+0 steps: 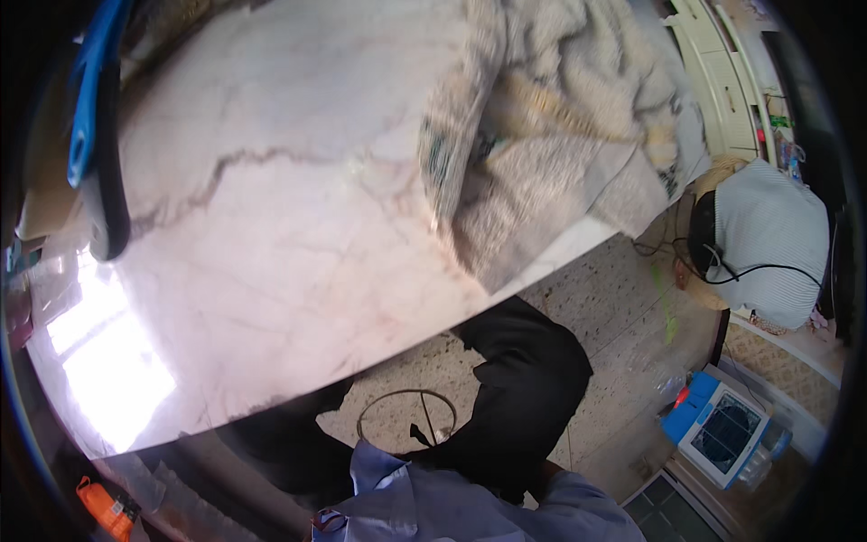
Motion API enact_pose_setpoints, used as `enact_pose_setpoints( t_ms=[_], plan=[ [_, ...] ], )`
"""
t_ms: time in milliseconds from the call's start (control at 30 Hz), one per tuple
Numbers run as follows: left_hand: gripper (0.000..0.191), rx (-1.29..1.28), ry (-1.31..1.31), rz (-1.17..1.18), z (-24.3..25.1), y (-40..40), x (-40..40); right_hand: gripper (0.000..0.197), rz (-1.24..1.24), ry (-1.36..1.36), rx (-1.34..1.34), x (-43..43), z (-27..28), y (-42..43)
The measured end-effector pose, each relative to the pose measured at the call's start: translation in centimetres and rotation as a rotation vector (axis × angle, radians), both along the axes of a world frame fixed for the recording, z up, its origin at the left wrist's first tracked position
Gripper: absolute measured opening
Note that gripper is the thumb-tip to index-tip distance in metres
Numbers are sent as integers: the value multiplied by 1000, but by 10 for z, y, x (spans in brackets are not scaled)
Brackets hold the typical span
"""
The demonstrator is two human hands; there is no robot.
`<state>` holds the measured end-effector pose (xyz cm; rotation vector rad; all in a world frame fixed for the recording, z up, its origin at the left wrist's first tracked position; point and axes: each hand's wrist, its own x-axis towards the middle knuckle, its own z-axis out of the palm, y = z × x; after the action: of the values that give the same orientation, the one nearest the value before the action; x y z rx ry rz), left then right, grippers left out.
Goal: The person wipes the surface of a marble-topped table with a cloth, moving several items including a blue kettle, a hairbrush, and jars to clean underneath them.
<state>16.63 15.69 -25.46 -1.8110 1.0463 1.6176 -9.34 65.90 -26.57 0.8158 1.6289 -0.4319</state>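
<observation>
Neither of my hands can be seen; at the bottom, part of my right wrist shows below a blue sleeve, by my dark trousers. Before me stretches a marble-patterned table top. A crumpled beige towel with yellow and green patches covers its right part and reaches the near edge. At the upper left, a blue and black handle juts over the table; what it belongs to is cut off.
A person with a striped head covering sits beyond the table's right end. On the right stands a blue and white device. Cream drawers line the upper right. An orange packet lies lower left. A metal ring shows between my legs.
</observation>
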Motion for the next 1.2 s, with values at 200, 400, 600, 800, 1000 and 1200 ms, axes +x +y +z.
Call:
enact_pose_setpoints(
  t_ms=[200, 400, 600, 800, 1000, 1200],
  plan=[
    [34, -10, 66, -20, -20, 0, -40, 37, 77, 51, -19, -62, 11, -7],
    [34, -48, 156, 32, -50, 17, -64, 35, 202, 108, -68, -134, 13, -3],
    [35, -132, 208, 94, -56, 58, -77, 34, 394, 81, -124, -216, -8, 7],
    [35, -269, 238, 99, -22, 90, -63, 33, 482, 345, -344, -341, 13, -38],
    [35, -509, 335, 31, 36, 91, -51, 20, 658, 1691, -948, -402, 272, -225],
    [36, -729, 567, -59, 67, 72, -77, 69, 1054, 2032, -751, -480, 275, -353]
  ],
)
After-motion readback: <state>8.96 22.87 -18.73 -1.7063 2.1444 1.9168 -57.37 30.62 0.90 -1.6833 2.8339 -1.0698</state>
